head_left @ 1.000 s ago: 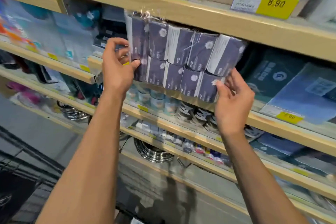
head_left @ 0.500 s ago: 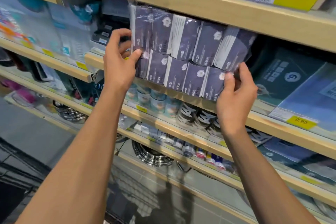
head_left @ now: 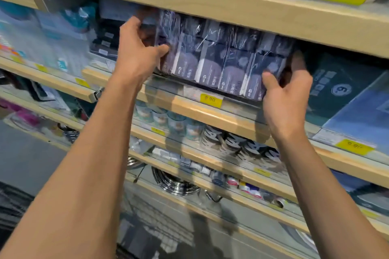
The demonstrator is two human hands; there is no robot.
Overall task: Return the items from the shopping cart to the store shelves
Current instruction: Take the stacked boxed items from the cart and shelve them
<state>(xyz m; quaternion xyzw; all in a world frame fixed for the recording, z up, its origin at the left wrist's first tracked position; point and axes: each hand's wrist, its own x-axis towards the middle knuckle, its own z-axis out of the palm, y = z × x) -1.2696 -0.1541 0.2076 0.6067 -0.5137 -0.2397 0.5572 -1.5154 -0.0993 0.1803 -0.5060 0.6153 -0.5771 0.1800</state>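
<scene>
Both hands, left (head_left: 134, 52) and right (head_left: 286, 94), gripped a pack (head_left: 223, 59) at 12 o'clock, wedged just under the upper shelf (head_left: 231, 8).

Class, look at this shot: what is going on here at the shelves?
A person is sliding a plastic-wrapped multipack of dark rolls into a wooden store shelf. The left hand grips its left end, the right hand grips its right end. The pack sits mostly under the upper shelf board, with both hands on it.

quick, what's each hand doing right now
Left hand: grips the left end of the wrapped pack.
Right hand: grips the pack's right end.
</scene>
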